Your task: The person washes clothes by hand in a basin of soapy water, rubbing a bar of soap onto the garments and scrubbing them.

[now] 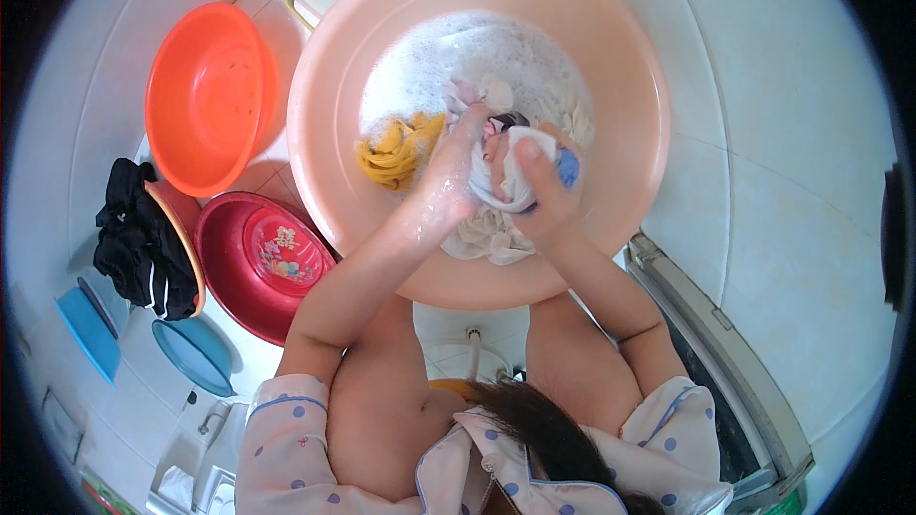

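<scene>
Both hands are over a large peach plastic basin [622, 86] of sudsy water [479, 43]. My left hand [458, 161], wet with suds, grips a white garment [519, 157], with some of the fabric wrapped about its fingers. My right hand [551, 193] holds the same garment from the other side, thumb on top. A blue patch [569, 168] shows beside the right fingers; I cannot tell whether it belongs to the garment. Yellow cloth [393, 154] lies bunched in the water left of my hands. Cream fabric [494, 236] lies below them, partly hidden.
Left of the big basin stand an orange basin [207, 96] and a red floral-patterned basin [286, 257]. Black clothing [136, 250] hangs over another basin's rim. Blue basins [193, 354] are further down. A metal-framed edge [715, 343] runs along the right, by the tiled wall [794, 179].
</scene>
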The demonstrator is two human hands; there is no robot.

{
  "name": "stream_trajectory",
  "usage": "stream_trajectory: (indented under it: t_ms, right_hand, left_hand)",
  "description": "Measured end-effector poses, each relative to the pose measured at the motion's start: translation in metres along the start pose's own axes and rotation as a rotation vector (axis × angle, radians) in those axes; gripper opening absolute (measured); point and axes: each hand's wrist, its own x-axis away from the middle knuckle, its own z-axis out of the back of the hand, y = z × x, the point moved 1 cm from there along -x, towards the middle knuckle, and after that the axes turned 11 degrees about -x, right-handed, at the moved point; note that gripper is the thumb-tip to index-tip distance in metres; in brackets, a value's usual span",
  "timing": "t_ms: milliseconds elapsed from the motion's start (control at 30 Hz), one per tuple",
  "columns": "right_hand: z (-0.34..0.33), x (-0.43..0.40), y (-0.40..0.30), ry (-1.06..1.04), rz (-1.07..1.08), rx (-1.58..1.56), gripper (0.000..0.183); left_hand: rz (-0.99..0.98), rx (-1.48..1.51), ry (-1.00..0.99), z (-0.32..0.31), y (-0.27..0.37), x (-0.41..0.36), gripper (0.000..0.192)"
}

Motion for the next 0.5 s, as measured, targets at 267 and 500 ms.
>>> stream_trajectory:
  t_ms: [267,500]
  right_hand:
    - [-0.008,-0.032,-0.029,0.538,-0.514,-1.024,0.03]
    - [0.014,-0.041,-0.006,0.176,-0.496,-1.357,0.031]
  left_hand:
    - [-0.618,-0.476,0.257,-0.028,0.011,0.018,0.013]
    - [-1.029,-1.191,0.15,-0.043,0.021,0.032,0.019]
